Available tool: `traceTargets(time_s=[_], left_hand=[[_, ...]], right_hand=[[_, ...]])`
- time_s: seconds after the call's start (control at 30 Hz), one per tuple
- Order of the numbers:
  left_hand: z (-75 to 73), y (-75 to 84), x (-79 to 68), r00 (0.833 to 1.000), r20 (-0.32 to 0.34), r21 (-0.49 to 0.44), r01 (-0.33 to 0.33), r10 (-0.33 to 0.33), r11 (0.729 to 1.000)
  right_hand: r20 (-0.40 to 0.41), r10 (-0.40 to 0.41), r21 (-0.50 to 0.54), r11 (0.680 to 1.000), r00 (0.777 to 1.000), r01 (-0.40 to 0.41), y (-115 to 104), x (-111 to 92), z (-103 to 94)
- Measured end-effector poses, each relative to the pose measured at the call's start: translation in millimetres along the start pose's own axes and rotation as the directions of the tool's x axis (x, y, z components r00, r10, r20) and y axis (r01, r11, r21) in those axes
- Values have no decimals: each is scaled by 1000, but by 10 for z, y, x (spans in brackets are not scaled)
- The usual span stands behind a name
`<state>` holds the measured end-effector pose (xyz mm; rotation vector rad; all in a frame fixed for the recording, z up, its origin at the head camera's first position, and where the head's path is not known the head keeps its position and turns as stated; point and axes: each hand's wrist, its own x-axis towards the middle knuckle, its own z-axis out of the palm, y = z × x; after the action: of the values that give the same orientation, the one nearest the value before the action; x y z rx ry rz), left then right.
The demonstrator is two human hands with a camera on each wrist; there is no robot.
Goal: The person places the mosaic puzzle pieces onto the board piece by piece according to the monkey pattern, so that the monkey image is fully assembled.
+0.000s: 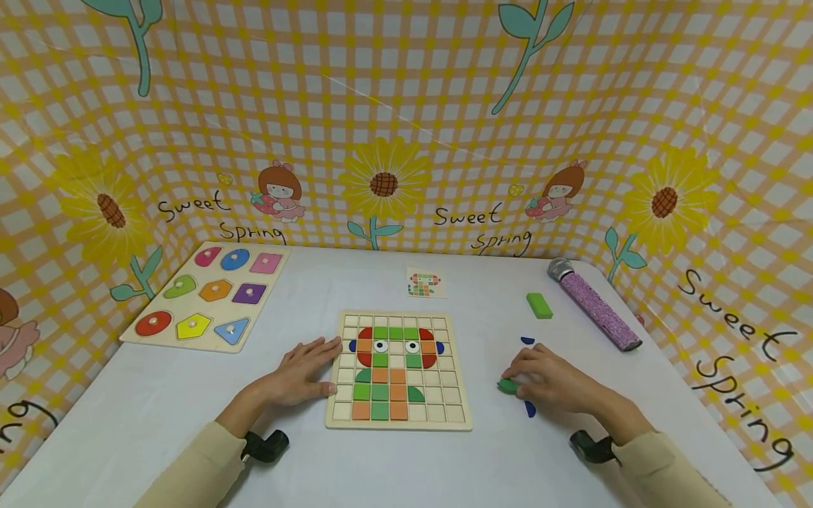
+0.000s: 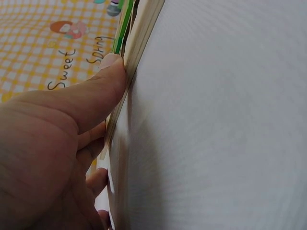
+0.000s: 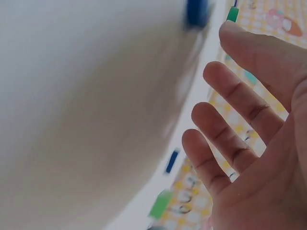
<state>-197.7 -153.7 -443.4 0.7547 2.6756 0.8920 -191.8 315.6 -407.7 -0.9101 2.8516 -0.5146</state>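
Observation:
A square wooden grid board lies flat, part of it filled with green, orange and red pieces, two eye pieces and blue half-rounds at its sides. My left hand rests along the board's left edge, its thumb pressing on the edge in the left wrist view. To the right of the board, my right hand pinches a dark green piece between thumb and fingers, low over the table. One blue half-round piece lies just below that hand and another blue piece lies just above it.
A light green block lies further back on the right, beside a glittery purple microphone. Behind the board lies a small picture card. A shape puzzle with knobbed pieces stands at the back left. Patterned cloth walls the table.

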Motion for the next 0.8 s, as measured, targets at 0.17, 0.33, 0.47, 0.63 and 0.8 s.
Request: traceTargets(time_s=[0.17, 0.33, 0.47, 0.63, 0.8], left_hand=[[-9, 10, 0, 1000, 0, -8, 2, -2, 1000], [-7, 7, 5, 1000, 2, -6, 7, -7, 1000], [-4, 7, 3, 1000, -2, -7, 3, -3, 1000], [-3, 3, 4, 1000, -2, -8, 2, -2, 1000], [-2, -1, 4, 1000, -3, -4, -3, 3, 1000]], right_hand=[[-47, -102, -42, 994, 994, 100, -265, 88, 16], [-69, -136, -42, 990, 988, 134, -579, 230, 69], [-76, -146, -45, 989, 986, 143, -831, 359, 145], [-87, -194, -83, 979, 977, 187, -1139, 527, 273], [-107, -245, -145, 963, 964, 229, -1390, 705, 408]])
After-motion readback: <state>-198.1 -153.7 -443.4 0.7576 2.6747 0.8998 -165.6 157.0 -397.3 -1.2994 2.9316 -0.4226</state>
